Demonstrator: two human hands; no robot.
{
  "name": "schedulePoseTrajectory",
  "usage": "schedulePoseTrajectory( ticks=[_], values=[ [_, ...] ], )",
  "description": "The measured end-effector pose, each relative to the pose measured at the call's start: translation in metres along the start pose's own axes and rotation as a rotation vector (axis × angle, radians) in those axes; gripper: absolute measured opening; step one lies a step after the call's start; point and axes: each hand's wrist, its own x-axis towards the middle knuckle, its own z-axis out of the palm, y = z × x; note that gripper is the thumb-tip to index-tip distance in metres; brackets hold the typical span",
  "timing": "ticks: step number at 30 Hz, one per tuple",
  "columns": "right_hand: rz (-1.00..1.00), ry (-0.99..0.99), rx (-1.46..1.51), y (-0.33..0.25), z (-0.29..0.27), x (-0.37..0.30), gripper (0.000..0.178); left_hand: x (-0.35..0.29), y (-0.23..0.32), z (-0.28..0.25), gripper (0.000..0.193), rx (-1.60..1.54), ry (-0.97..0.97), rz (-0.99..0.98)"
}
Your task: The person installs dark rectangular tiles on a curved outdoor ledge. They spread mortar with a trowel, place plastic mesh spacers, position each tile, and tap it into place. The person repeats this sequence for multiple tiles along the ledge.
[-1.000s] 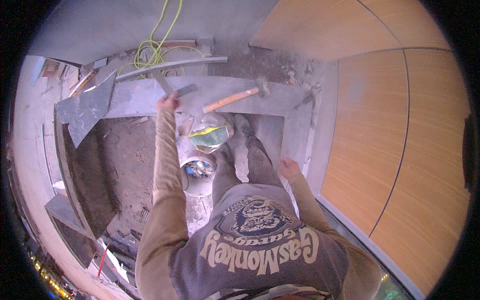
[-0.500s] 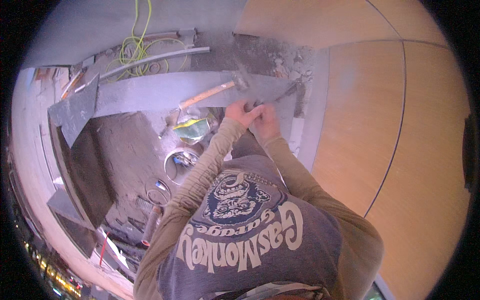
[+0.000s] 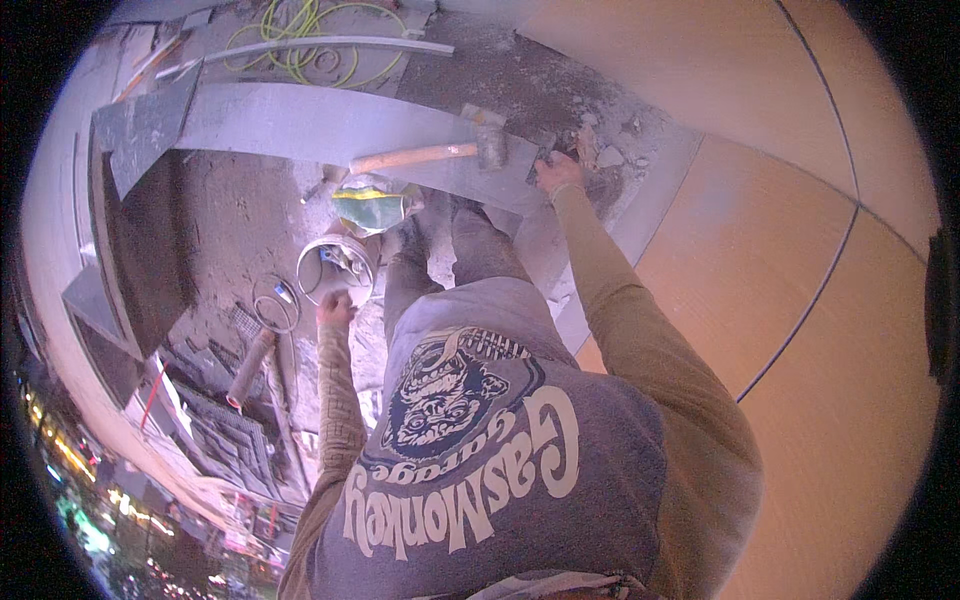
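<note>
My right hand (image 3: pixel 558 172) is closed at the right end of a long grey slab (image 3: pixel 270 115), beside rubble. A small dark thing shows at its fingers, too unclear to name. My left hand (image 3: pixel 337 308) hangs at the near rim of a white bucket (image 3: pixel 302 262) with several tools inside. Its fingers are too small and smeared to read. On the slab lies a mallet (image 3: pixel 420 157) with a wooden handle and a grey head, left of my right hand. A green and yellow bag (image 3: pixel 368 208) stands between the mallet and the bucket.
A yellow-green cord (image 3: pixel 300 40) lies coiled behind a pale metal strip (image 3: pixel 330 43). Broken rubble (image 3: pixel 608 156) lies at the right, near a wood-toned panel (image 3: pixel 800 300). A tube-shaped cartridge (image 3: pixel 250 368) and a cable loop (image 3: pixel 275 303) lie left of my left arm.
My hands have parted: the left came down and left to the bucket, the right moved up and right to the rubble. The view has shifted too.
</note>
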Motion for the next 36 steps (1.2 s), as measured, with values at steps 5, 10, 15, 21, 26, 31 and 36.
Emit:
schedulePoseTrajectory(
  ticks=[5, 10, 15, 21, 26, 31, 36],
  values=[
    [-0.058, -0.067, -0.106, -0.01, -0.002, -0.002, 0.04, -0.072, -0.081, -0.009, 0.031, -0.24, 0.12, -0.434],
    [-0.044, -0.19, -0.16, -0.005, -0.004, -0.006, 0.039, -0.131, -0.112, 0.018, 0.035, -0.314, 0.073, -0.604],
    [0.066, -0.203, -0.205, 0.018, 0.0, 0.009, 0.041, -0.117, -0.092, 0.042, 0.038, -0.352, 0.057, -0.558],
    [-0.03, -0.41, -0.327, 0.018, -0.017, -0.001, 0.061, -0.145, -0.075, 0.056, 0.037, -0.348, 0.085, -0.545],
    [0.23, -0.329, -0.141, -0.059, -0.071, -0.003, 0.059, -0.155, -0.08, 0.035, 0.037, -0.368, 0.107, -0.554],
    [0.051, -0.219, -0.076, -0.058, -0.074, 0.009, 0.062, -0.165, -0.066, 0.014, 0.04, -0.313, 0.095, -0.558],
    [-0.093, -0.395, -0.373, -0.051, -0.045, 0.056, 0.049, -0.157, -0.056, 0.014, 0.037, -0.328, 0.094, -0.48]
  ],
)
